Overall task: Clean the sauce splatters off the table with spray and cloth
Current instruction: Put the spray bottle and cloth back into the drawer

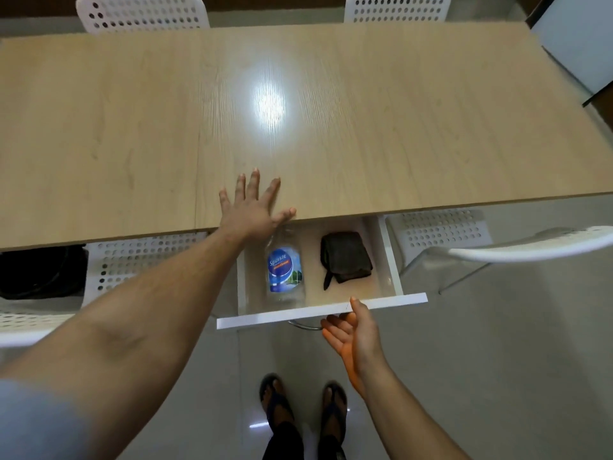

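A person is standing at a long wooden table (365,111) and looking down at it. A white drawer (318,312) under the near edge of the table is sitting pulled out. The left hand (253,210) is lying flat on the tabletop near the edge, with its fingers straight and spread apart, holding nothing. The right hand (353,330) is hovering at the front of the drawer with the palm turned up. Its thumb is touching the top of the drawer front, and its fingers are loosely bent beneath it, next to a metal handle (303,326). I cannot tell if those fingers are touching the handle. Inside the drawer, a clear spray bottle (284,268) with a blue label is lying on its side at the left. A folded dark cloth (345,257) is lying at the right, a little apart from the bottle. A bright light is shining on the middle of the tabletop. White chairs with holes (142,11) are standing around the table. A black bag (41,272) is resting on the chair at the left. The person's feet in dark sandals (303,403) are standing on the shiny floor.
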